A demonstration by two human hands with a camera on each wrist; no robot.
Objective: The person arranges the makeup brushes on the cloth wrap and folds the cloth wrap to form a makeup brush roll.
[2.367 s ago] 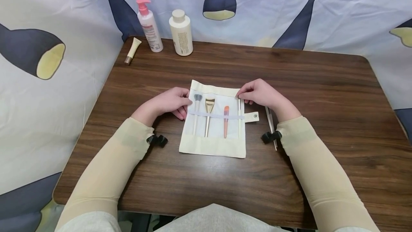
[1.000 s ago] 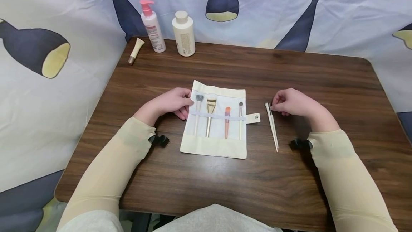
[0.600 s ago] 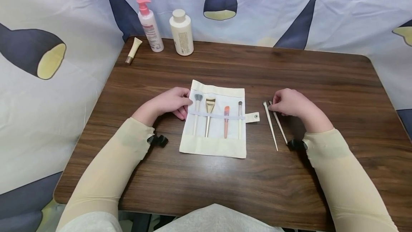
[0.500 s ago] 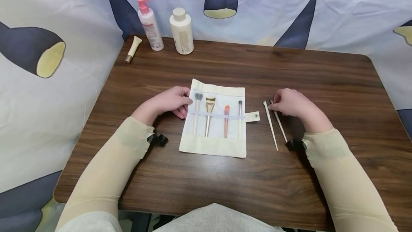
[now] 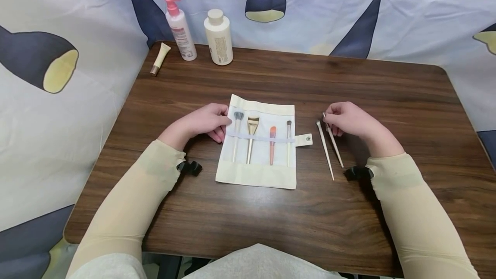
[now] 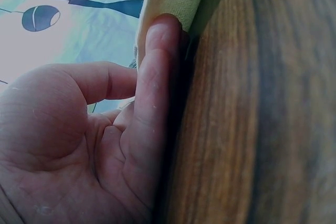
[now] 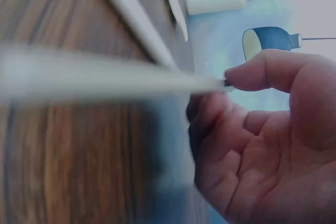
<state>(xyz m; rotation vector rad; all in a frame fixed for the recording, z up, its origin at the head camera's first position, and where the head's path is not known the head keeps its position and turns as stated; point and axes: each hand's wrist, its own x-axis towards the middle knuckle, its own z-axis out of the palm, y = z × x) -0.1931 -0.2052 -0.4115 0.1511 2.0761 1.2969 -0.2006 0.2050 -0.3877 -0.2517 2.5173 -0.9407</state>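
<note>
A cream fabric brush roll (image 5: 255,175) lies unfolded on the table, with several makeup brushes under its elastic band. Among them are a grey-tipped brush (image 5: 237,129), a wide gold brush (image 5: 252,134), a small pink brush (image 5: 272,145) and a slim dark-tipped brush (image 5: 288,141). My left hand (image 5: 209,122) pinches the roll's left edge between thumb and fingers; the left wrist view shows the fingers behind the fabric. To the right of the roll, my right hand (image 5: 346,117) pinches a slim white makeup brush (image 7: 131,77) near its dark tip. Another slim brush (image 5: 327,154) lies just left of it.
A snap tab (image 5: 304,140) sticks out from the roll's right side. At the back left of the wooden table (image 5: 387,98) stand a pink-topped pump bottle (image 5: 182,35) and a white bottle (image 5: 218,40), with a small cream tube (image 5: 160,59) lying beside them.
My right hand has left the slim brush in the roll, moved right and taken hold of one of two loose brushes, drawing it apart and slightly upward. My left hand stays put.
</note>
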